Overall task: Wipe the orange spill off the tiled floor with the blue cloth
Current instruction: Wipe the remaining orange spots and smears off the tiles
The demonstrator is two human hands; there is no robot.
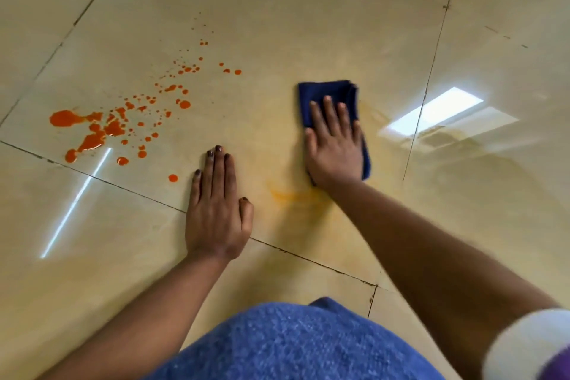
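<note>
Orange spill: bright, wet, glossy; largest pools at far left of the tiled floor, just above a grout line; smaller drops scattered up and to the right, one lone drop nearest the left hand. Faint yellow-orange smear left on the tile between the hands. Blue cloth: dark blue, folded to a rough rectangle, lay flat on the floor, well apart from the pools, pressed down under the flat right hand.

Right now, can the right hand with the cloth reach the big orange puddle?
Probably yes. The right hand only has bare floor before the orange spill, though the left hand lies near.
</note>
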